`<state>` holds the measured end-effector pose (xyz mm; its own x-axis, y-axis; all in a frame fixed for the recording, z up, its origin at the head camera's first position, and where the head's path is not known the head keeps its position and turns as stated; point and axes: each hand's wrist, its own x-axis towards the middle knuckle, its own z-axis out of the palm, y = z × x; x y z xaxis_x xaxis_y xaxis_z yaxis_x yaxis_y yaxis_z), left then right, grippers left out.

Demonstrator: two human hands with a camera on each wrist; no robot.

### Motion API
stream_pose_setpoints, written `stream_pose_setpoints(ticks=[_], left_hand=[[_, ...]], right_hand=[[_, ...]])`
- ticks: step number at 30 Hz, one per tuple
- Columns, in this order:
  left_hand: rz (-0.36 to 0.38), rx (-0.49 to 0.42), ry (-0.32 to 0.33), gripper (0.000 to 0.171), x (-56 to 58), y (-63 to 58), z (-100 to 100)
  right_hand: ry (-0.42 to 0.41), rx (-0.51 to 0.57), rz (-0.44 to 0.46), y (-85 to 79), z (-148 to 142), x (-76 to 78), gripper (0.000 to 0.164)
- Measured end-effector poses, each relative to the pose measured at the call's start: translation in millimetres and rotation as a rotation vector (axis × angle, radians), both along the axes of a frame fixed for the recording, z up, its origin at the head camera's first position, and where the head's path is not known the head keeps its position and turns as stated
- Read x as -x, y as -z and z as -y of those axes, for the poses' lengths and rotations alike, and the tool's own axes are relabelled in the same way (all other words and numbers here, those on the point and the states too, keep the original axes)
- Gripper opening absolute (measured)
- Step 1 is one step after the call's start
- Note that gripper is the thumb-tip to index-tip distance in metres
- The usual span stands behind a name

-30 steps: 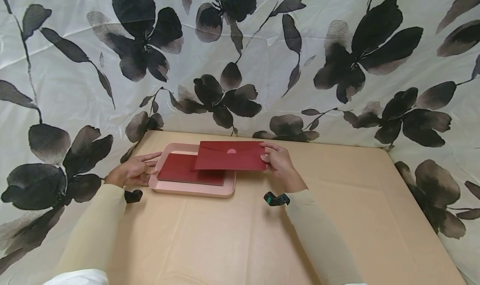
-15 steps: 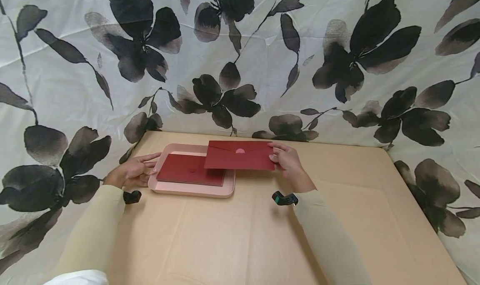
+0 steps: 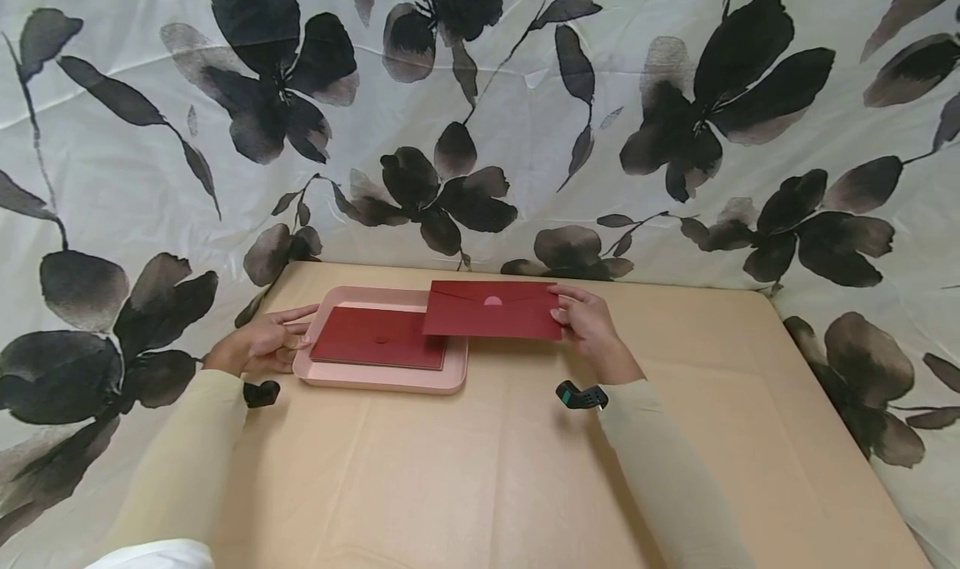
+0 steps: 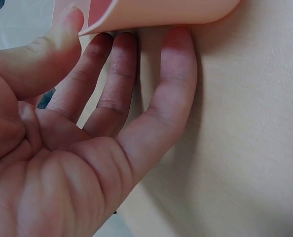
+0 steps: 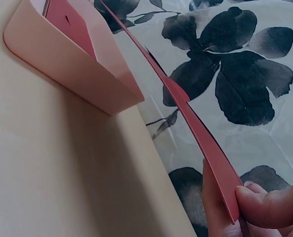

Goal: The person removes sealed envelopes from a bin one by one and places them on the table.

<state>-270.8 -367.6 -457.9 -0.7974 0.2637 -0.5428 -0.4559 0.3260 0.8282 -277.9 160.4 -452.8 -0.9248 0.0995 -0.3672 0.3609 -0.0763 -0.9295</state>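
Note:
My right hand pinches the right end of a red envelope between thumb and fingers, flap side showing with a round pink seal. Its left corner overlaps a pink tray in the head view; seen edge-on in the right wrist view, the envelope is raised beside the tray wall. Inside the tray lies another red envelope, apparently atop more in a stack. At the tray's left end, my left hand holds its rim, thumb over the edge and fingertips against the outside below.
The tray stands near the back of a table with a tan cover. Behind and around the table hangs a white cloth with dark flowers. Dark bands are worn at both wrists.
The right hand has drawn the envelope to the right, uncovering more of the envelope in the tray. Left hand and tray have stayed in place.

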Motion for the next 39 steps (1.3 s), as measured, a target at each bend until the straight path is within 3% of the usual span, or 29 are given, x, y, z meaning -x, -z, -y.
stream_pose_setpoints(ticks=[39], left_hand=[[-0.004,-0.006,-0.037,0.085,-2.1,1.0,-1.1]], right_hand=[[0.062,-0.014,0.024,9.6,-49.2,5.0,0.049]])
